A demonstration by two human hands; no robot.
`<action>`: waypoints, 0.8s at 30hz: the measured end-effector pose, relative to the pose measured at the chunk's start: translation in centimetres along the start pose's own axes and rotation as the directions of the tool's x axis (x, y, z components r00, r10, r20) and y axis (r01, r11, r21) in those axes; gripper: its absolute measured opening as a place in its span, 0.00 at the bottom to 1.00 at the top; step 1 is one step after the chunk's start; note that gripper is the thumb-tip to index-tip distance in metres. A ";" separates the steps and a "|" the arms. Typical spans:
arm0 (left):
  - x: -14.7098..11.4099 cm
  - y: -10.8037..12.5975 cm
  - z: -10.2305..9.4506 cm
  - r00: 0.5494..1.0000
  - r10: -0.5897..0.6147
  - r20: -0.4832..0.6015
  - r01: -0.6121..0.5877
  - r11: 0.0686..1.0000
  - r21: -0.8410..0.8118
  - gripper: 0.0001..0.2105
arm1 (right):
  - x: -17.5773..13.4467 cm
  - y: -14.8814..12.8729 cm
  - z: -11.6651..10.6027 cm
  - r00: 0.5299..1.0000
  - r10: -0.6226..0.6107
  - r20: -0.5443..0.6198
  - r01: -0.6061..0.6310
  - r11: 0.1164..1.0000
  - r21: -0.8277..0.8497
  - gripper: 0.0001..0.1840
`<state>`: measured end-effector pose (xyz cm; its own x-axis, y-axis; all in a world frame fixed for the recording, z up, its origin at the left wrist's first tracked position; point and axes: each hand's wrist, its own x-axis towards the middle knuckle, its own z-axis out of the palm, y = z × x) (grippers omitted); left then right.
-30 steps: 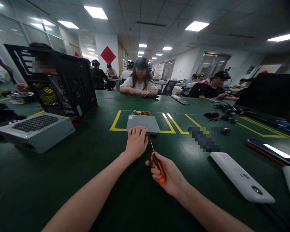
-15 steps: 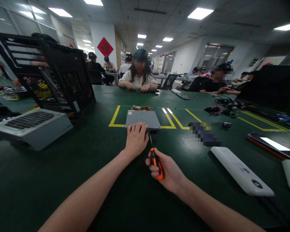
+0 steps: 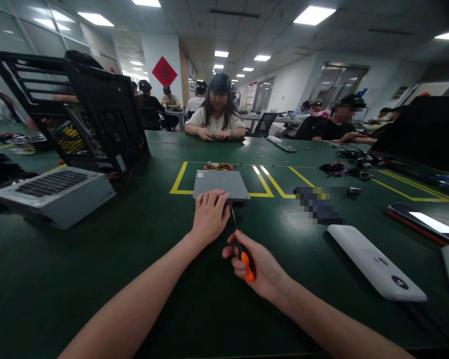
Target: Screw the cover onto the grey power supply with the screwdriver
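Note:
A grey metal computer power supply point(image 3: 221, 182) lies on the green table in front of me, its bundled cables at the far side. My left hand point(image 3: 208, 219) is closed over its near edge, fingers resting on the top and holding it. In my right hand point(image 3: 264, 267) is a screwdriver point(image 3: 248, 266) with an orange and black handle, gripped between thumb and fingers. Its thin shaft points up and away to the near face of the power supply, beside my left fingertips. Whether the tip sits in a screw is too small to tell.
To the left lie a second power supply point(image 3: 56, 192) with a grille and an open black computer case point(image 3: 97, 114). A white device point(image 3: 374, 262), a phone point(image 3: 424, 224) and cables point(image 3: 338, 169) lie to the right. A person point(image 3: 217, 114) sits opposite.
My right fingers have shifted on the screwdriver, some loosening from its handle, and the handle has turned slightly. My left hand and the power supply stay in place.

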<state>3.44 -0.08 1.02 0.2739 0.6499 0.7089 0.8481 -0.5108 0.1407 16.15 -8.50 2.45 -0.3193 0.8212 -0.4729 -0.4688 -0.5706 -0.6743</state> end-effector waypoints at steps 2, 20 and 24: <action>0.0 -0.2 0.0 1.000 0.009 0.008 -0.009 1.000 -0.009 0.13 | -0.2 -0.3 0.1 1.000 -0.012 0.023 0.011 1.000 0.028 0.15; 0.0 -0.9 -0.5 0.999 0.031 0.033 -0.029 0.999 -0.045 0.13 | -0.4 0.1 0.1 0.992 -0.103 -0.071 0.106 0.994 0.033 0.08; 0.0 -1.1 -0.4 0.999 0.026 0.036 -0.024 0.998 -0.050 0.12 | -0.5 -0.4 0.0 0.994 -0.033 -0.101 0.042 0.995 0.089 0.12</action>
<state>2.36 0.31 1.13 0.3118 0.6565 0.6868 0.8176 -0.5537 0.1580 16.51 -8.70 3.02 -0.2191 0.8349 -0.5050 -0.5530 -0.5326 -0.6407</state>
